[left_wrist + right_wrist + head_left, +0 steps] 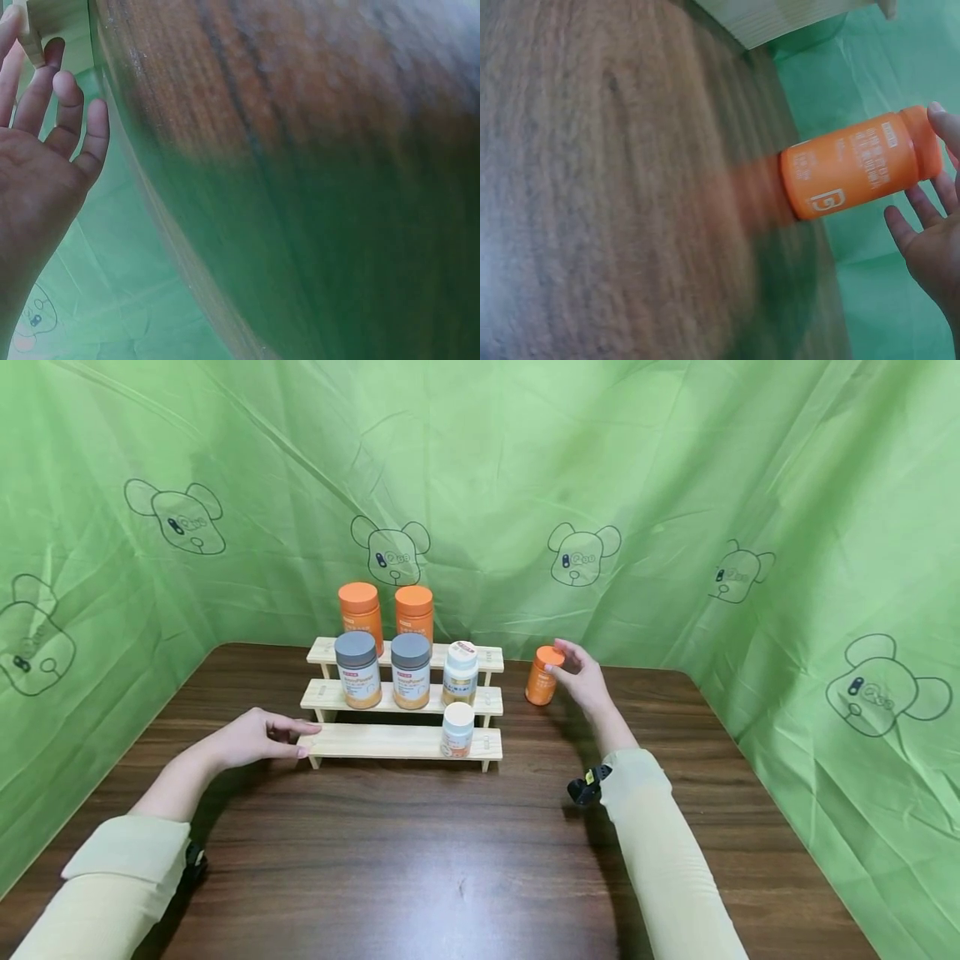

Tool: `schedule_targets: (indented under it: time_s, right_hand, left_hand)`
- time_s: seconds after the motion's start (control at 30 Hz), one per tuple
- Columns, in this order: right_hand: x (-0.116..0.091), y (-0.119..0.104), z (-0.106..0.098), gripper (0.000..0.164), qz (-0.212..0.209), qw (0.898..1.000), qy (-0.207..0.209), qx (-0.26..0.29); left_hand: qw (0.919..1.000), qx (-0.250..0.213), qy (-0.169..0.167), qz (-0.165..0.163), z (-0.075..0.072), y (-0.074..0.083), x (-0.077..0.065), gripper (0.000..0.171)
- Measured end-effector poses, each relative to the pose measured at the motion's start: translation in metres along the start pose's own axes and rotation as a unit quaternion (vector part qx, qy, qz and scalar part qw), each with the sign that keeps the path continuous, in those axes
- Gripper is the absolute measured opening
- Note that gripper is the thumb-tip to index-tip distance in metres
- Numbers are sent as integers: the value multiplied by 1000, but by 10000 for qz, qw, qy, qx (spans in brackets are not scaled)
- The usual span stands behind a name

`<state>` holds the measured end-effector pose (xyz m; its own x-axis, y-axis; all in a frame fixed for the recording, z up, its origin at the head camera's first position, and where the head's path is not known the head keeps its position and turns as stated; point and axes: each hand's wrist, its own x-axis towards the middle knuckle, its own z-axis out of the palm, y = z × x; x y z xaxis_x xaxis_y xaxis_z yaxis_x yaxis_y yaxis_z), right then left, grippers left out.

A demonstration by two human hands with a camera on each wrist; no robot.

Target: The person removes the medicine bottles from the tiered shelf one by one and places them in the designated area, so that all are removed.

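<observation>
At the stand's right, my right hand [587, 680] grips an orange bottle [541, 677] near its cap, thumb on one side and fingers on the other. The bottle is upright, its base at the tabletop, with its white print showing in the right wrist view [851, 165]. My left hand [251, 737] pinches the left end of a three-step wooden stand [375, 741] at its lowest step. In the left wrist view, the other fingers of that hand [37, 172] are loosely bent. A small white bottle [457, 731] stands at the right of the lowest step.
Two grey-lidded jars [358, 670] [411, 672] and a white bottle [461, 673] occupy the middle step. Two larger orange bottles [361, 610] [415, 612] stand on the top step. Green cloth [495, 460] surrounds the dark wooden table [420, 852] at the back and sides.
</observation>
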<state>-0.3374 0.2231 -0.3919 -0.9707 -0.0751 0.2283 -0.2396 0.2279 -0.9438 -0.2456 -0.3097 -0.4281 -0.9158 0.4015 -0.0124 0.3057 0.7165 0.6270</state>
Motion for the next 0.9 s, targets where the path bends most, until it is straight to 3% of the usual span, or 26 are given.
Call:
schedule_targets:
  time_s: [0.27,0.47,0.9]
  right_hand:
    - [-2,-27,1,57,-333,9994,82,-22]
    - [-2,-48,5,59,-254,9990,22,-372]
    - [-7,-93,20,61,-275,9987,-270,-336]
  left_hand:
    - [10000,-66,-12,26,1,-1,0,44]
    - [10000,-5,13,48,0,-3,0,44]
    - [10000,-52,2,18,0,-3,0,44]
